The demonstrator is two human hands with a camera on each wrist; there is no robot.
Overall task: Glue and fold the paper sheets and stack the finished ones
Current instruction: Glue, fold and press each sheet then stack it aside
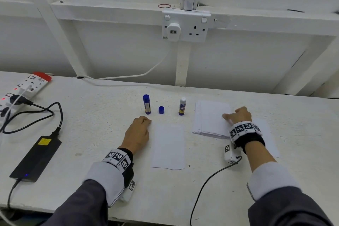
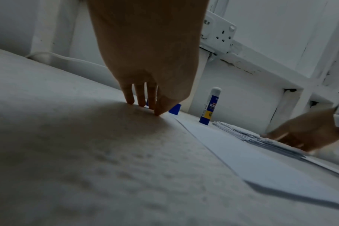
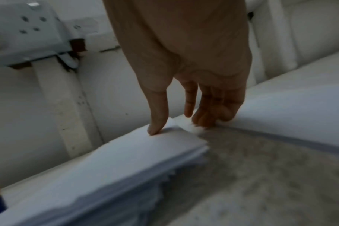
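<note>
A single white sheet (image 1: 167, 147) lies flat in front of me. My left hand (image 1: 146, 122) rests on the table at the sheet's far left corner, its fingertips (image 2: 140, 104) straight and touching the surface, holding nothing. A stack of paper sheets (image 1: 211, 117) lies to the right. My right hand (image 1: 227, 116) is at the stack's right edge; its thumb (image 3: 155, 130) presses on the top sheet and the other fingers touch the edge beside it. Behind the sheet stand a capped blue glue stick (image 1: 146, 103), a loose blue cap (image 1: 161, 109) and an uncapped glue stick (image 1: 182, 106).
Another white sheet (image 1: 266, 134) lies under my right wrist. A power strip (image 1: 22, 90) and a black power adapter (image 1: 36, 158) with cables lie at the left. A wall socket (image 1: 185, 25) hangs behind the white table (image 1: 91, 115).
</note>
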